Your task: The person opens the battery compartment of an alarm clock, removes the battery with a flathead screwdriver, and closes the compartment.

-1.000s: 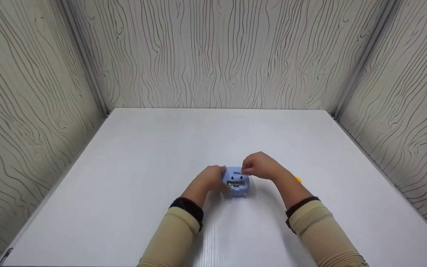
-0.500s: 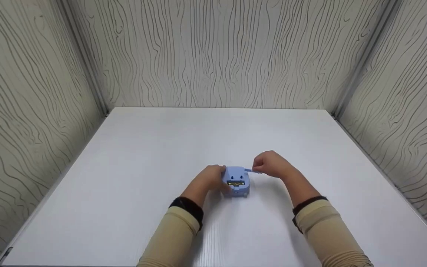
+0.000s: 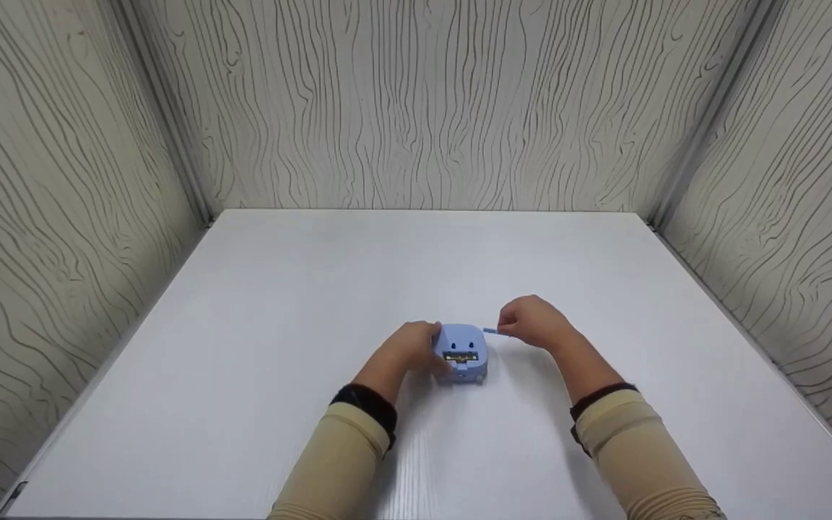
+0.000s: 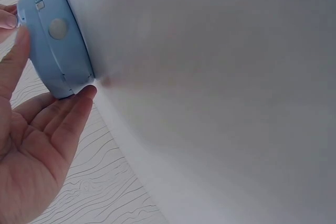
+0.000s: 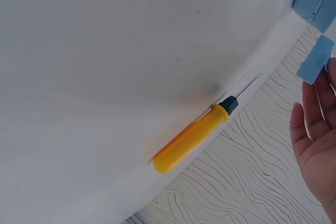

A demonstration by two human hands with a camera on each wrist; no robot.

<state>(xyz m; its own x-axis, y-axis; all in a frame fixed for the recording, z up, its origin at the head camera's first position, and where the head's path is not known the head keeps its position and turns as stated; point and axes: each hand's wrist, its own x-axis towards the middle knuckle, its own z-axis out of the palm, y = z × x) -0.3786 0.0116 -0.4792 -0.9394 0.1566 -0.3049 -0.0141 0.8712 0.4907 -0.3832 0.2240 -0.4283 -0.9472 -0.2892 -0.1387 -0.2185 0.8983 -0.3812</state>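
A small light-blue plastic device with rounded corners sits on the table, two dark spots and an uncovered slot on its top. Gold-coloured and dark parts show inside that slot. My left hand grips the device from its left side, thumb near the front and fingers around the back. In the left wrist view a round pale button and a small square opening mark the side of the device. Just right of it, my right hand pinches a flat blue cover by one end, apart from the device.
A screwdriver with a yellow handle lies on the white table, seen in the right wrist view; in the head view the right forearm hides it. Wood-grain panels stand behind and at both sides.
My right hand has moved right, carrying the cover from above the device to beside it. The left hand has kept its grip on the device, which stays nearly in place.
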